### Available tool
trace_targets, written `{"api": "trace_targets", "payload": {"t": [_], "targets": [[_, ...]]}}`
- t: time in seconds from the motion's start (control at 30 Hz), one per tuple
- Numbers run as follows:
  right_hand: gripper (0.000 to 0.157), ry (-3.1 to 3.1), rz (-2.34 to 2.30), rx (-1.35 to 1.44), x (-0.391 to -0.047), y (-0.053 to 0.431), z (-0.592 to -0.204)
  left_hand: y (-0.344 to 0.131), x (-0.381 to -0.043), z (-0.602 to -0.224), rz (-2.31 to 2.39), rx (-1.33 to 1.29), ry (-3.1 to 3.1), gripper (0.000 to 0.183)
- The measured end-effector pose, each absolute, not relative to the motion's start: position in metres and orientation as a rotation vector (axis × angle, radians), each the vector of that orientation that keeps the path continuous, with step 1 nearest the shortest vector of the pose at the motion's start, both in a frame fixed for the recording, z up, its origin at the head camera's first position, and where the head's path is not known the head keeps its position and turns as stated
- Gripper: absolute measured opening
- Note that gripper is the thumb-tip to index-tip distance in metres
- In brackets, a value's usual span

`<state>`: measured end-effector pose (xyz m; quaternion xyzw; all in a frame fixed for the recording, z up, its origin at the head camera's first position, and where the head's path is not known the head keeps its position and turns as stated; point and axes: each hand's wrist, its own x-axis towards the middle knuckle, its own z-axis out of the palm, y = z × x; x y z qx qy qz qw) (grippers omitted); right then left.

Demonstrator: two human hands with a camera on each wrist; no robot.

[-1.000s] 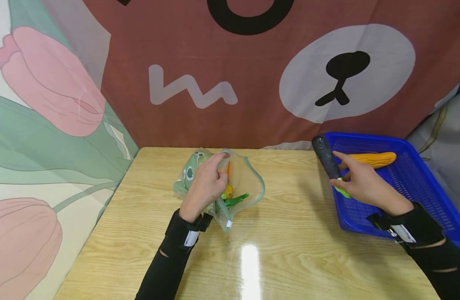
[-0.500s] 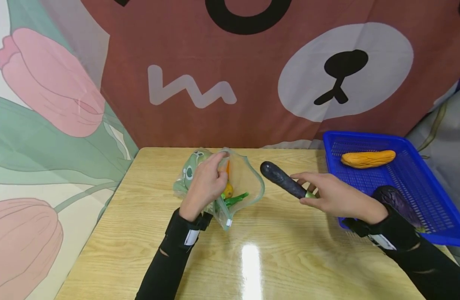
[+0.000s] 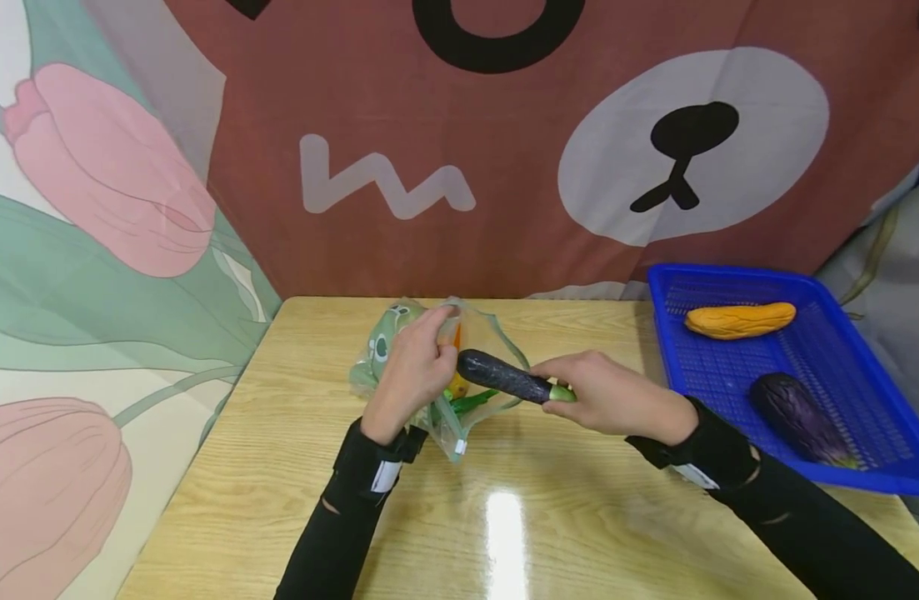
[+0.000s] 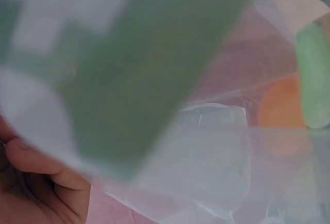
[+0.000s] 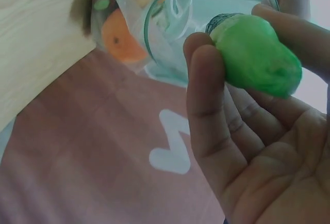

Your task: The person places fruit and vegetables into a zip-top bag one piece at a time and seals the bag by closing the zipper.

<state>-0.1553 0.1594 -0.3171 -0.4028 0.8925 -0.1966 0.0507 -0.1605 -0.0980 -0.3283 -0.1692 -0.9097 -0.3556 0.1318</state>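
Note:
A clear zip bag with a green cartoon print lies on the table, its mouth spread toward the right. My left hand grips the bag's edge; its curled fingers show at the lower left of the left wrist view, behind the blurred plastic. Inside are an orange item, something yellow and a green pepper. My right hand pinches a long dark eggplant by its green stem end. The eggplant's far tip is at the bag's mouth, close to my left thumb.
At the right stands a blue plastic basket. It holds a yellow-orange ridged vegetable and a fatter purple eggplant. A printed cloth hangs behind the wooden table.
My right hand has lifted the long eggplant out of the basket and carried it left to the bag's mouth. My left hand stays on the bag.

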Motion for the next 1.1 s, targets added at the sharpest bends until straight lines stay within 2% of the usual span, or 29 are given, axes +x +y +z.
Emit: {"api": "trace_targets", "payload": {"t": [0.3, 0.6, 1.1], "targets": [[0.038, 2.753, -0.552, -1.281, -0.160, 0.138, -0.319, -0.097, -0.160, -0.327, -1.007, -0.505, -2.623, 0.051], [0.029, 2.759, -0.566, -1.464, -0.164, 0.108, -0.328, -0.094, -0.160, -0.329, -1.000, -0.505, -2.624, 0.048], [0.030, 2.751, -0.820, -1.412, -0.184, 0.069, -0.360, -0.093, -0.160, -0.329, -1.002, -0.511, -2.616, 0.048]]}}
